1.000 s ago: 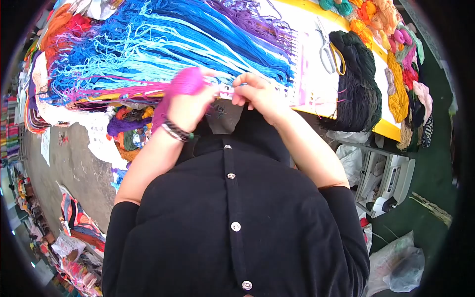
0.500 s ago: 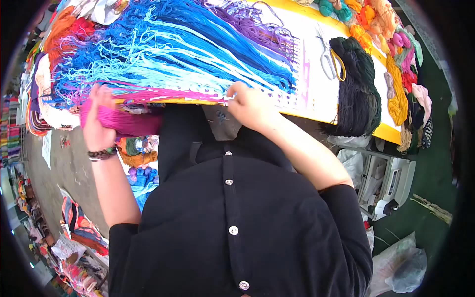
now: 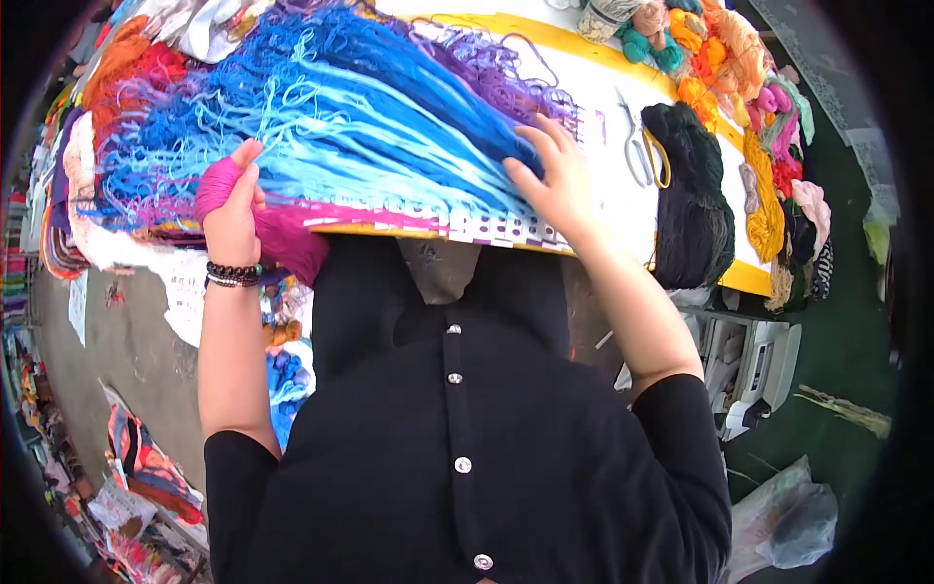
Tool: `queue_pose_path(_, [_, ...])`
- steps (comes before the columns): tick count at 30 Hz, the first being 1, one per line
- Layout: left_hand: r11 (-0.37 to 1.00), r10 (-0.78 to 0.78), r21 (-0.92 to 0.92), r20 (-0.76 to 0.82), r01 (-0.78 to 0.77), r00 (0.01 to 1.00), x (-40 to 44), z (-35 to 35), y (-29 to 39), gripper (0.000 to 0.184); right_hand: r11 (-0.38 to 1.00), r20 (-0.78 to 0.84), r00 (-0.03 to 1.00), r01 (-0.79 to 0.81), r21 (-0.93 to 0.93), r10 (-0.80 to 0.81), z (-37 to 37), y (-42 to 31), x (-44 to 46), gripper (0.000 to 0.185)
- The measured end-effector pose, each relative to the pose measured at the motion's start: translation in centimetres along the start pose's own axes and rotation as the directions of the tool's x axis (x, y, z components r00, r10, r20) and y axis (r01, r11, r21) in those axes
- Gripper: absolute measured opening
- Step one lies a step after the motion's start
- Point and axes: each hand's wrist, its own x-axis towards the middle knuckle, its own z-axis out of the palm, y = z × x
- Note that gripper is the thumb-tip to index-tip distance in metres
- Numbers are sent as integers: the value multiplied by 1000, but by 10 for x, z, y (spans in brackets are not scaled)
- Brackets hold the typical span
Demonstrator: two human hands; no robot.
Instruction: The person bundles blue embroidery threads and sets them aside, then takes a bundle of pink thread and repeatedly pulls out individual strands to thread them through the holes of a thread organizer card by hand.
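My left hand [image 3: 233, 206] is closed around a hank of magenta thread [image 3: 292, 243] at the table's near left edge. Part of the hank hangs below that edge. My right hand [image 3: 564, 190] has its fingers apart over the right end of the blue threads [image 3: 379, 117], where I cannot tell if the fingertips touch them. Light blue, dark blue and purple threads [image 3: 516, 78] fan out leftward into a loose tangle. Along the near edge lies a white strip with a row of holes [image 3: 501, 230], magenta strands at its left part.
Scissors [image 3: 639, 151] lie right of the threads, beside a black hank [image 3: 691, 204]. Yellow and orange yarn [image 3: 730, 58] is heaped at the far right. A white machine [image 3: 754, 365] stands below the table, and a plastic bag [image 3: 793, 521] is on the floor.
My right hand has moved right and away from the table's near edge, and its fingers have opened. My left hand has moved slightly right and closed more tightly around the magenta hank.
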Motion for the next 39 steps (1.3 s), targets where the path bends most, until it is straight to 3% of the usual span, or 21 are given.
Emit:
queue_pose_path(2, [974, 5, 228, -66, 10, 998, 20, 1, -12, 31, 988, 37, 998, -54, -147, 60, -5, 16, 5, 50])
queue_pose_path(3, [876, 81, 475, 21, -81, 996, 36, -12, -31, 29, 980, 44, 997, -56, -191, 65, -5, 21, 8, 52])
queue_pose_path(4, [569, 352, 692, 283, -444, 892, 47, -17, -44, 26, 972, 75, 996, -35, -233, 54, -6, 22, 11, 56])
queue_pose_path(7, [347, 296, 818, 370, -460, 881, 51, -11, -48, 24, 959, 141, 990, 19, -281, 21, 13, 26, 12, 57])
queue_pose_path(10, [346, 287, 825, 361, -447, 888, 52, -14, -47, 22, 954, 217, 976, 43, -296, 24, 23, 19, 15, 58])
queue_pose_path(12, [423, 284, 802, 324, -422, 902, 62, -26, -56, 23, 942, 218, 975, 39, -335, 37, 27, 14, 15, 56])
queue_pose_path(15, [389, 205, 848, 300, -359, 931, 70, -43, -60, 26, 952, 212, 976, 13, -305, 55, 33, 8, 18, 57])
queue_pose_path(18, [340, 259, 864, 293, -371, 920, 74, -47, -58, 25, 959, 204, 977, 2, -282, 58, 38, 2, 18, 59])
queue_pose_path(24, [433, 243, 854, 197, -288, 950, 76, -52, -56, 29, 967, 207, 977, 1, -254, 54, 45, -3, 19, 60])
queue_pose_path(26, [782, 29, 620, -127, 57, 992, 58, -40, -46, 31, 973, 207, 977, -10, -229, 58, 44, -1, 18, 60])
queue_pose_path(27, [678, 276, 707, 9, -201, 961, 46, -39, -43, 35, 972, 203, 977, -11, -234, 60, 41, 0, 17, 60])
queue_pose_path(29, [602, 470, 707, 60, -370, 880, 4, -19, -28, 37, 977, 206, 976, -19, -212, 64, 39, 0, 16, 60])
queue_pose_path(31, [754, 445, 560, -49, -345, 894, -40, 0, -15, 40, 979, 175, 982, -38, -199, 74, 40, 1, 14, 59])
queue_pose_path(32, [860, 385, 401, -103, -316, 917, -54, 2, -13, 41, 980, 172, 982, -40, -195, 74, 39, 1, 15, 59])
queue_pose_path(34, [989, 149, 28, -194, -146, 970, -80, 13, -3, 41, 980, 157, 985, -37, -195, 68, 39, 2, 14, 59])
queue_pose_path(36, [924, -202, -325, 32, 201, 979, -91, 4, 5, 38, 975, 133, 986, -74, -209, 103, 40, 2, 14, 59])
queue_pose_path(37, [789, -291, -498, 214, 360, 933, -94, 1, 9, 34, 974, 111, 987, -88, -207, 112, 41, 3, 13, 59])
queue_pose_path(39, [702, -404, -453, 383, 549, 831, -101, -1, 12, 33, 967, 118, 982, -118, -225, 147, 38, -2, 14, 59])
